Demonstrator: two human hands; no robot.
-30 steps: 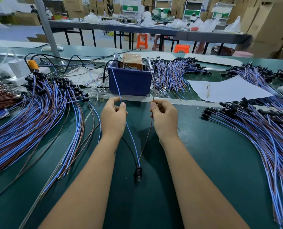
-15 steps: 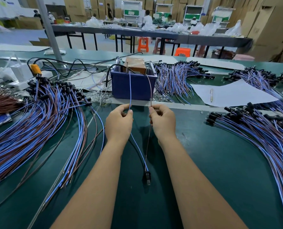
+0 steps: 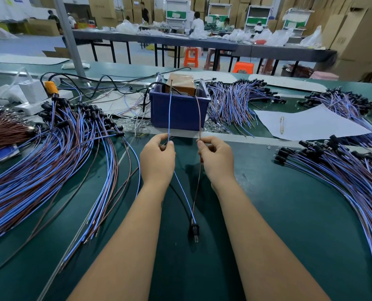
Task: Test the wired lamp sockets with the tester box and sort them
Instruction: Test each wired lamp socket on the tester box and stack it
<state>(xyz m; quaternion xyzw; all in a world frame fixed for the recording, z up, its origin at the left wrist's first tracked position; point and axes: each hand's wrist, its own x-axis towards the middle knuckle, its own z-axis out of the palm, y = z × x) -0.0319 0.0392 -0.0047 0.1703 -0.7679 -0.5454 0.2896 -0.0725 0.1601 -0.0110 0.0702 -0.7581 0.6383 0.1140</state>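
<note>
The counter carries big heaps of wired sockets: one at nine o'clock, one at three, more at one; which are tested I cannot tell, so much likely remains; the tester box sits at twelve; the left grip pinches the blue lead, the right grip the brown lead, tips up at the box; their socket lies at six.

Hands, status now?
Left hand: pinching the blue wire.
Right hand: pinching the brown wire.
</note>
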